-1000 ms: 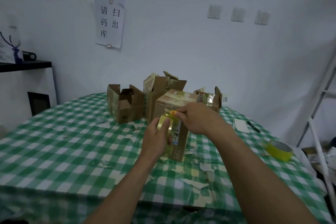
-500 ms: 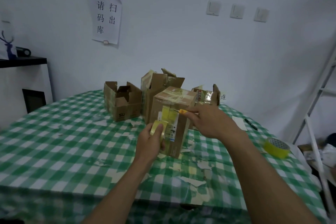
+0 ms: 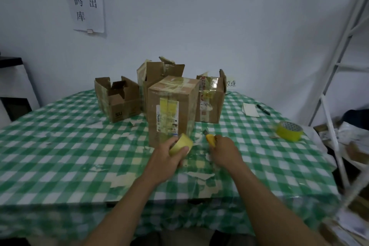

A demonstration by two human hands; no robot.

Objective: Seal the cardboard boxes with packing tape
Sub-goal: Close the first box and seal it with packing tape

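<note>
Four boxes stand on the bench (image 3: 60, 146). At the left, the small box (image 3: 117, 102) and the tall box (image 3: 159, 72) gape open, so they likely wait for tape. The middle box (image 3: 171, 106) is taped shut on top and down its front. Near it, the left hand (image 3: 167, 158) curls round a tape roll (image 3: 180, 145), ready for the next box, I guess. The right hand (image 3: 225, 152) grips a yellow knife (image 3: 210, 139), likely to cut tape. A spare roll (image 3: 289, 131) lies far right. Green checked cloth (image 3: 259, 156) with stuck paper bits covers the bench. Behind, a paper sign (image 3: 85, 2) hangs on the white wall (image 3: 179, 26).
</note>
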